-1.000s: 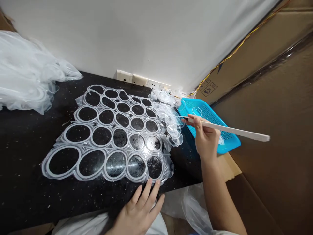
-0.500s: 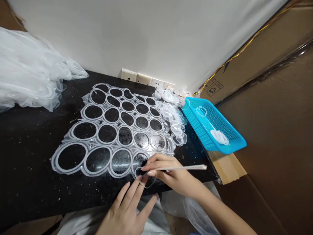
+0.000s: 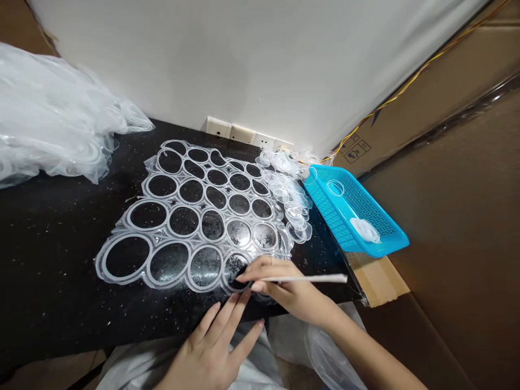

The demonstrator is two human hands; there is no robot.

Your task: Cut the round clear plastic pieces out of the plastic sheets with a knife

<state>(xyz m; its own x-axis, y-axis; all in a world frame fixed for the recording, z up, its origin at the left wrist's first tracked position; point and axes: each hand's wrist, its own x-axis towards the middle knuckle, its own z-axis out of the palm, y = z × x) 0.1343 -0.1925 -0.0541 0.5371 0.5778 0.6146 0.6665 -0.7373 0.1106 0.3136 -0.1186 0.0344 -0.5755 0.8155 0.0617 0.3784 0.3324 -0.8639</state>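
Note:
A translucent sheet of joined rings lies on the black speckled tabletop. At its near right corner, my right hand pinches a slim white stick-like tool. The tool's working end is hidden by my fingers, which bend down over the edge of a ring. My left hand is palm down with fingers spread, its fingertips at the sheet's near edge beside the right fingertips. Right of the sheet is a heap of thin clear discs and rings.
A blue perforated basket at the right holds a thin ring and a clump of white rings. Cloudy plastic sheets are piled at the left. Wall sockets line the back; large cardboard stands at the right.
My right hand has come from the basket to the sheet's near right corner with the tool. A loose clear ring at my fingertips half a second ago no longer shows. My left hand has shifted slightly left.

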